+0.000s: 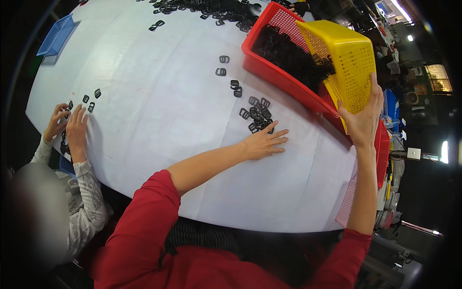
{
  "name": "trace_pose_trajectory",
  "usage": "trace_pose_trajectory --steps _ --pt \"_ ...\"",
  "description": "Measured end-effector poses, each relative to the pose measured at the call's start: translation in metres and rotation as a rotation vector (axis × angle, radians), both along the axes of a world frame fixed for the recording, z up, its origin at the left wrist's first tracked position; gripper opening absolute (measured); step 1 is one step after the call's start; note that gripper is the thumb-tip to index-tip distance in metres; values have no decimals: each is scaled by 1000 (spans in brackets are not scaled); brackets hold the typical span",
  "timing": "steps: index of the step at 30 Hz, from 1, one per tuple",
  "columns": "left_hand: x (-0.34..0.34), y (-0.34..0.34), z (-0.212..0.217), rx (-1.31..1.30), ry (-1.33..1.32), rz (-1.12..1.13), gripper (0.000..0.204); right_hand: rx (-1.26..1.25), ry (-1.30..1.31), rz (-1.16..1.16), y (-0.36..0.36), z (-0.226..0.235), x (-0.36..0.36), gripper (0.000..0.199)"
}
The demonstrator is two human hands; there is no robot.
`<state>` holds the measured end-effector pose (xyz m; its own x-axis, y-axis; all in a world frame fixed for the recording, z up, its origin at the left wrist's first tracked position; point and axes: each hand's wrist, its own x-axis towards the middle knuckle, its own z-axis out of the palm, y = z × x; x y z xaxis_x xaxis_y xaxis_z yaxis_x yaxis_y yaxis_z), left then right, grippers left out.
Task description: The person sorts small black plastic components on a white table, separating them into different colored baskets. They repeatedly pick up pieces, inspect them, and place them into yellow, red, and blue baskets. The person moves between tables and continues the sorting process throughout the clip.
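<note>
My left hand (263, 142) lies flat on the white table (159, 120), fingers spread, its fingertips touching a small heap of black plastic buckles (258, 115). My right hand (362, 115) grips the near rim of a yellow perforated basket (345, 58). That basket is tipped on its side into a red perforated basket (281, 72). A mass of black buckles (291, 53) fills the red basket under the yellow one's mouth.
Loose buckles (222, 65) dot the table, and a long scatter of buckles (207, 9) lies along the far edge. At the left, another person's hands (70, 126) rest among a few buckles. A blue tray (57, 34) sits at the far left corner.
</note>
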<state>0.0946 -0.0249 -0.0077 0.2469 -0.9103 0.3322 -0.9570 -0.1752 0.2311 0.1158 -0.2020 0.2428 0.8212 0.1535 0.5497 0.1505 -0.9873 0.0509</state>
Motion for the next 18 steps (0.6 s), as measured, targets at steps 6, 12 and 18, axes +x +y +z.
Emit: trace_pose_trajectory --steps 6,12,18 --pt "44 2 -18 59 -54 106 39 -142 7 101 2 5 -7 98" --pt "123 87 1 71 -143 199 41 -14 6 -1 -25 23 -35 99" --pt "193 168 3 231 -246 800 40 596 -107 -80 -51 24 -80 88"
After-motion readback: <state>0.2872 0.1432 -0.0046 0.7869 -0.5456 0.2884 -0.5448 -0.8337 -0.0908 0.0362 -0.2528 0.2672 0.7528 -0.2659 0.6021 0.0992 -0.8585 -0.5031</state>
